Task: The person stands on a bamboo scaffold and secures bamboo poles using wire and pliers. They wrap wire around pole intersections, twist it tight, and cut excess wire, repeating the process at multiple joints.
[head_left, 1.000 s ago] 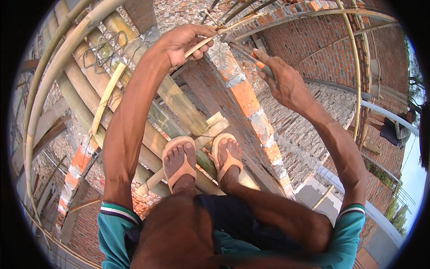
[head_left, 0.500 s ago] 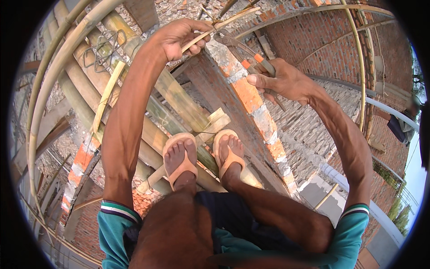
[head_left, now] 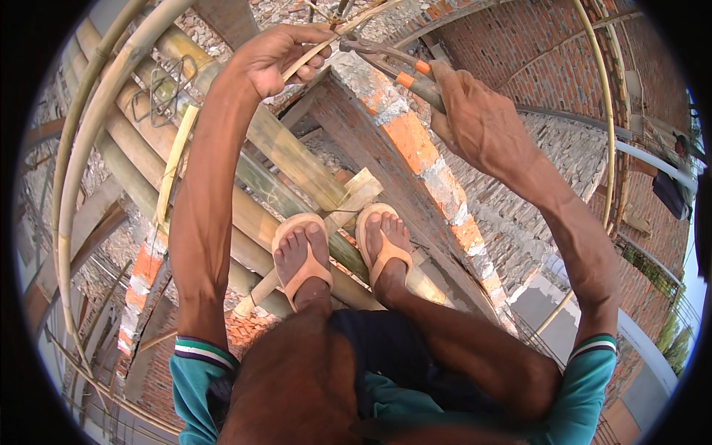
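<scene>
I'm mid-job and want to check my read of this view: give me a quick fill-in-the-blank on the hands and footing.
1. The pincers are gripped in the ____ hand.
2. The bands on their handles are coloured ____.
3. A thin pale strip is held in the ____ hand.
4. The poles beneath the sandalled feet are ____.

Missing words: right; orange; left; bamboo.

Teal short sleeves [head_left: 586,393], white-striped dark cuffs [head_left: 206,351], dark navy shorts [head_left: 389,348], tan thong sandals [head_left: 309,273]

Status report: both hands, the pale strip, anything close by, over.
Left hand: gripping pale strip. Right hand: gripping pincers. Pincers' head near strip, contact unclear. Brick wall edge beneath pincers.
</scene>
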The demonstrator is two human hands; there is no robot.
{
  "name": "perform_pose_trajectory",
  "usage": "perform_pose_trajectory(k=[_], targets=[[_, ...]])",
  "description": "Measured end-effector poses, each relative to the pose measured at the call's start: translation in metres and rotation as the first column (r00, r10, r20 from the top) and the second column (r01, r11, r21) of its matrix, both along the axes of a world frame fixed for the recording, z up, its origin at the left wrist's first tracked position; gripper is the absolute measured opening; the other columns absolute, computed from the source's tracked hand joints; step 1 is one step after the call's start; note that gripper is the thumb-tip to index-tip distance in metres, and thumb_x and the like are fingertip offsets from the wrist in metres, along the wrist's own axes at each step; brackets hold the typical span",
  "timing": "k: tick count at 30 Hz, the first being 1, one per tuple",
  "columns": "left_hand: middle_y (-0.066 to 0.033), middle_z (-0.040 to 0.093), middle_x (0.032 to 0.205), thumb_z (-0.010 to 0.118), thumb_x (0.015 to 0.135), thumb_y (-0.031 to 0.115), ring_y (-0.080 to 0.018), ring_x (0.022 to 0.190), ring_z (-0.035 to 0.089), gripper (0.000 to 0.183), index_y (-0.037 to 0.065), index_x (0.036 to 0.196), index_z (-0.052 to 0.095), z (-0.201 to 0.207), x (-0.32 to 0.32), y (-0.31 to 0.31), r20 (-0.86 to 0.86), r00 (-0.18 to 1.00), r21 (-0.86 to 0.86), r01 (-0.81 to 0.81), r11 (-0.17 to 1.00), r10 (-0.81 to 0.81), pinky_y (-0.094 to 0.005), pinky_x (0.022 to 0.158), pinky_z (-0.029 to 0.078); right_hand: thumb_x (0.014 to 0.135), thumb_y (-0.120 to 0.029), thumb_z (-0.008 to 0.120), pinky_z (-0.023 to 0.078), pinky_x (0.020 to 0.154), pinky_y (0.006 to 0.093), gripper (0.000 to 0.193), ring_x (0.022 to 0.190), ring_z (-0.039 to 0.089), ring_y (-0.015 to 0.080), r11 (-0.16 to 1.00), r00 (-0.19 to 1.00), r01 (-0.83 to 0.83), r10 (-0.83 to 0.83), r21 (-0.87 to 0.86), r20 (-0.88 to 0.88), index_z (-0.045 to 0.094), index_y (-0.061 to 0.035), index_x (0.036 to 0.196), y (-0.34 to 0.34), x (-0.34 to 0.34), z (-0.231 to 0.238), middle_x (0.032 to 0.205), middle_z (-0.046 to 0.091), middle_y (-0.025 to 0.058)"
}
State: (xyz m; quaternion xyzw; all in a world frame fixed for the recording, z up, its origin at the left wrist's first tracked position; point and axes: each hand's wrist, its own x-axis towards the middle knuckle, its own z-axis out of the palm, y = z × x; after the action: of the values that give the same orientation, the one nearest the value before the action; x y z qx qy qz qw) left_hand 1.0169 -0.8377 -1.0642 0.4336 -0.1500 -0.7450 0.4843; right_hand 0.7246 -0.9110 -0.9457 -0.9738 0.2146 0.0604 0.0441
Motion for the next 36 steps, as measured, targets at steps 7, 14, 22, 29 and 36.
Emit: perform_pose_trajectory(k=[7,14,22,29,36], targets=[[-0.0034,0.060,0.089,0.068,0.098,0.014,-0.0054,0.069,0.055,0.027,0.003,0.121,0.059,0.002,0.000,0.001,0.032,0.999,-0.011,-0.008,1.000,0.008,-0.0161,0.044,0.043,0.092,-0.042,0.077,0.049,0.049,0.0300,0.051,0.059,0.064,0.0165,-0.065,0.824,0.434,-0.374,0.898,-0.425,0.066,0.0024,0.115,-0.010,0.004,-0.001,0.074,0.065,0.0026],[-0.0020,0.059,0.086,0.065,0.100,0.016,-0.0039,0.068,0.053,0.026,0.003,0.121,0.058,0.001,-0.002,0.001,0.063,0.998,-0.029,-0.006,1.000,0.008,-0.0154,0.044,0.043,0.077,-0.025,0.085,0.051,0.056,0.0332,0.066,0.070,0.067,0.0194,0.874,0.971,0.234,-0.192,0.426,-0.141,0.056,0.0019,0.130,-0.009,-0.002,0.010,0.093,0.066,0.0100],[-0.0038,0.059,0.086,0.062,0.102,0.014,-0.0047,0.065,0.050,0.021,0.001,0.118,0.057,0.003,-0.002,0.001,0.024,1.000,-0.016,-0.016,1.000,0.017,-0.0156,0.042,0.043,0.092,-0.012,0.066,0.057,0.070,0.0326,0.050,0.081,0.062,0.0208,0.816,0.959,-0.235,0.284,-0.528,0.012,0.054,-0.0066,0.140,-0.045,-0.018,-0.012,0.099,0.062,0.0076],[-0.0076,0.059,0.081,0.067,0.094,0.012,-0.0090,0.062,0.051,0.015,-0.001,0.099,0.063,0.011,-0.008,-0.001,0.038,0.994,0.065,-0.107,0.992,0.105,-0.0218,0.042,0.040,0.088,-0.018,0.071,0.057,0.078,0.0449,0.049,0.090,0.070,0.0339,0.874,0.938,-0.324,0.348,-0.363,0.001,0.054,-0.0089,0.133,-0.122,0.005,-0.027,0.104,0.067,0.0158],[-0.0089,0.063,0.084,0.071,0.092,0.017,-0.0082,0.062,0.056,0.024,0.000,0.106,0.062,0.014,-0.008,0.002,0.015,0.993,0.032,-0.115,0.993,0.114,-0.0179,0.041,0.042,0.100,-0.024,0.066,0.059,0.068,0.0370,0.027,0.077,0.069,0.0238,0.991,0.974,0.042,-0.012,0.129,-0.226,0.063,-0.0035,0.117,-0.073,0.003,-0.006,0.082,0.065,0.0089]])
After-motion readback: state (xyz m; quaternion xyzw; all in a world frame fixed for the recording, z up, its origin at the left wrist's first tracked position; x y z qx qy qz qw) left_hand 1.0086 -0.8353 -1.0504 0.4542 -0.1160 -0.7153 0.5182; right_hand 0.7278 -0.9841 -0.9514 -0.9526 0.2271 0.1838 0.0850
